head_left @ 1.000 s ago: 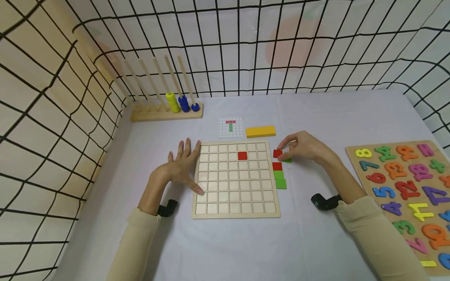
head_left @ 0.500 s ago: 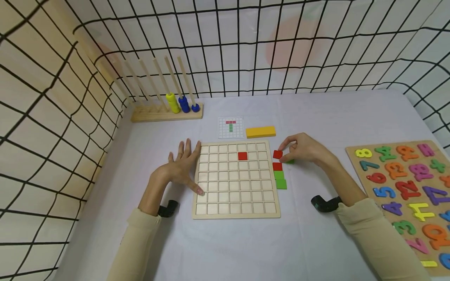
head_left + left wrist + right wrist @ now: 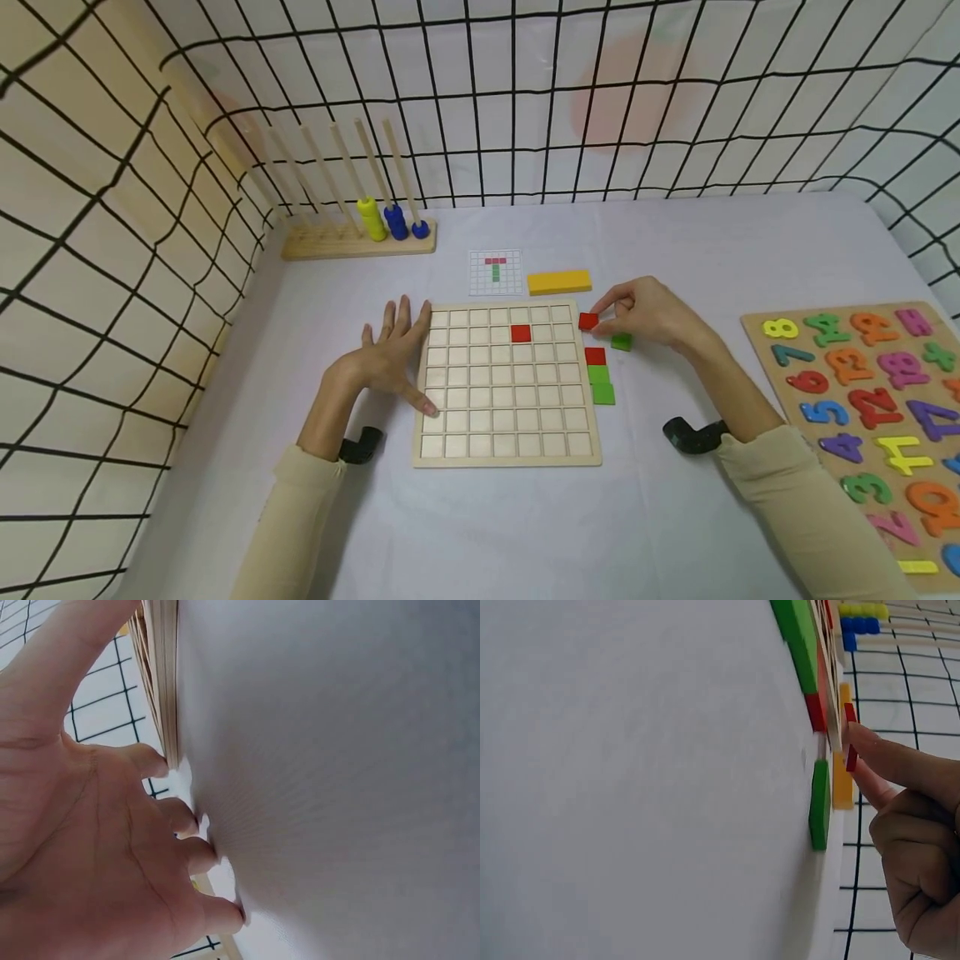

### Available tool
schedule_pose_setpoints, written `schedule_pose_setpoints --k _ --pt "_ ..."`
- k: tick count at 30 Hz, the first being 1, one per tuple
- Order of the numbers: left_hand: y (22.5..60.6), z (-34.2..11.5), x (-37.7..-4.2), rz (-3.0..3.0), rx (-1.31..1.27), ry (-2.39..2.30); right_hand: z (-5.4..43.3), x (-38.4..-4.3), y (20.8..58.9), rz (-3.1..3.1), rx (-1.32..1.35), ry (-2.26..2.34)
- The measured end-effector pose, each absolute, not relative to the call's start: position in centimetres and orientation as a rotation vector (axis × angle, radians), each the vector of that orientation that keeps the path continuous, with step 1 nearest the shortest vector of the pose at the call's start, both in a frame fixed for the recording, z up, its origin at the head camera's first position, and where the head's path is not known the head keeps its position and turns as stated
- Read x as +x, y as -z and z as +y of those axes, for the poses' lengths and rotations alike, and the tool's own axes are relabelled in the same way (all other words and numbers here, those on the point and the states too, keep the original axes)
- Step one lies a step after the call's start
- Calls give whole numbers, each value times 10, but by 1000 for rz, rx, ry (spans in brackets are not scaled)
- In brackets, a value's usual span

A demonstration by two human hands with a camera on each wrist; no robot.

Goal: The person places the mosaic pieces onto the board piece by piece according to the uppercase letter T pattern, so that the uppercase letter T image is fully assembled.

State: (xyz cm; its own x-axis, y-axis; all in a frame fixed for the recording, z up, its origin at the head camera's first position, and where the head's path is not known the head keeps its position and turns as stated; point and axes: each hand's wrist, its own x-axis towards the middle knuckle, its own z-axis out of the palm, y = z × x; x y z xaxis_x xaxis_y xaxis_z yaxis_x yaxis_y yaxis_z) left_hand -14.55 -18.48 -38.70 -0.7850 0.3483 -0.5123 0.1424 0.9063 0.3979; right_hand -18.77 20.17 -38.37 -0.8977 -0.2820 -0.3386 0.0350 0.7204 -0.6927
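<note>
Between thumb and forefinger my right hand (image 3: 647,313) pinches a red square tile (image 3: 588,322), lifted just off the table by the right edge of the wooden grid board (image 3: 507,465); the right wrist view shows the tile (image 3: 851,739) edge-on. With fingers spread, my left hand (image 3: 385,360) rests at the board's left edge, thumb on the frame and fingertips on the table. One red tile (image 3: 521,333) lies in a cell of the upper part. Beside the board's right edge are a red tile (image 3: 595,356) and two green tiles (image 3: 598,374); another green tile (image 3: 621,342) lies under my right hand.
Behind the board lie a pattern card (image 3: 495,272) with a red and green T and a yellow block (image 3: 559,282). A peg abacus (image 3: 360,243) stands at the back left. A number puzzle board (image 3: 795,442) lies at right. Black wire mesh (image 3: 495,108) encloses the table.
My right hand has raised the red tile off the table and shifted it slightly toward the board, uncovering more of the green tile beneath. The left hand stays in place.
</note>
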Motion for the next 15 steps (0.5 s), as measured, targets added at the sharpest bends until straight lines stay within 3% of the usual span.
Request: schedule_pose_setpoints --k 15 --pt "387 -191 -145 2457 388 -512 121 -191 375 2401 -324 1067"
